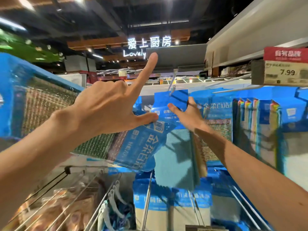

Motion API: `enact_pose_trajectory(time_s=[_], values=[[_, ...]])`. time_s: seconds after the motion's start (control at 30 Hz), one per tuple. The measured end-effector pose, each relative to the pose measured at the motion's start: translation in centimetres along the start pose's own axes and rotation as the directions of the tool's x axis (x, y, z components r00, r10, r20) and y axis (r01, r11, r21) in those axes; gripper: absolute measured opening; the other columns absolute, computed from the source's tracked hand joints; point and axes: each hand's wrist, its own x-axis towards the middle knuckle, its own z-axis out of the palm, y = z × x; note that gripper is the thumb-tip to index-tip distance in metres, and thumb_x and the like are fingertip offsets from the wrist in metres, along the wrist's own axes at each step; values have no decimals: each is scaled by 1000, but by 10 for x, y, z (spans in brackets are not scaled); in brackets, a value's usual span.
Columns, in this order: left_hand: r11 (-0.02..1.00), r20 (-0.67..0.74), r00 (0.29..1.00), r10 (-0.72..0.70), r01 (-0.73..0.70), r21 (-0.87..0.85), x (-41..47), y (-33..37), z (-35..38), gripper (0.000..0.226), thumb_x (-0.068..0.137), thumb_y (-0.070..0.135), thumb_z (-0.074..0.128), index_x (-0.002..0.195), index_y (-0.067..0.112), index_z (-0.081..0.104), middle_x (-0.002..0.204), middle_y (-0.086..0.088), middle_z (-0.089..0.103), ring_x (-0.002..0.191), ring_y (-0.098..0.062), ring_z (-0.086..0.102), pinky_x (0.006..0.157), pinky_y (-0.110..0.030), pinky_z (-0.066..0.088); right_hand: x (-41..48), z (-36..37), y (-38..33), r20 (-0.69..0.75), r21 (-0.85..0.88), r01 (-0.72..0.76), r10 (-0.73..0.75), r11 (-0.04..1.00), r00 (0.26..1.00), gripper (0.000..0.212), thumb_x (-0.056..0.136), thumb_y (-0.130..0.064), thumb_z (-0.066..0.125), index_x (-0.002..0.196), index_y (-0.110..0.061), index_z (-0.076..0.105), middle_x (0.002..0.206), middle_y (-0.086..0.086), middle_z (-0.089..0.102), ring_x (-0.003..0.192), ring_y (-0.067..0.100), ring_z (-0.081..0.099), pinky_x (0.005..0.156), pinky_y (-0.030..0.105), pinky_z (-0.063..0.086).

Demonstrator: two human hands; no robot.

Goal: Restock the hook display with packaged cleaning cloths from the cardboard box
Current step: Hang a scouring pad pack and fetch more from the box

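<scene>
**Head view.** The left hand [106, 105] is raised in front of the hook display, seen from the back. Its index finger points straight up, and its thumb presses on the blue header of a tilted package [141, 144]. The other fingers are curled out of sight, so the grip reads as clamped on that package. The tilted package hangs slantwise in the air, just left of and partly overlapping a hanging package [175, 155] of teal cloth.

The hanging package is threaded by its header onto a hook [171, 90] at the top of the display. The right hand [188, 114] lies against this header, with the thumb spread across the front. Its fingers pass the header's right edge; whether this grip is closed cannot be told.

Further packages [260, 122] hang in close rows to the right, under a price tag [286, 72] reading 7.99. Lower packages [166, 205] hang beneath the hands, and wire hooks [109, 195] project at lower left. A lit sign [150, 44] hangs from the dark ceiling behind.
</scene>
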Motion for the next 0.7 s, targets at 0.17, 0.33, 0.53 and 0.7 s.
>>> enact_pose_trajectory(time_s=[0.17, 0.33, 0.53, 0.7], values=[[999, -27, 999, 18, -19, -38, 3, 0, 10, 113, 76, 84, 33, 148, 28, -34, 41, 1, 47, 31, -17, 46, 34, -35, 48, 11, 5, 20, 65, -119, -80, 89, 990, 994, 74, 92, -40, 67, 144, -4, 27, 130, 3, 48, 124, 20, 48, 95, 31, 40], [972, -8, 1000, -8, 6, -236, 4, 2, 16, 107, 79, 80, 37, 143, 40, -38, 53, -5, 60, 38, -21, 55, 42, -42, 52, -13, -3, 12, -69, -215, -37, 22, 976, 997, 67, 87, -14, 69, 143, -16, 32, 115, -3, 58, 98, 19, 59, 87, 41, 50], [905, -76, 996, -38, 2, -425, 3, 9, 25, 95, 87, 74, 34, 146, 41, -33, 67, -10, 68, 44, -25, 58, 54, -43, 54, -121, -46, -16, 283, 397, -206, 95, 894, 955, 74, 52, -91, 63, 91, -29, 75, 92, -10, 72, 87, 6, 66, 71, 21, 53], [742, -154, 986, -64, -57, -668, 6, 33, 33, 93, 96, 63, 40, 152, 30, -26, 56, -5, 64, 45, -24, 57, 54, -45, 48, -173, -70, -21, 178, 484, -196, 123, 853, 976, 29, 67, -35, 76, 92, -25, 65, 72, -18, 64, 74, 0, 59, 60, 8, 45]])
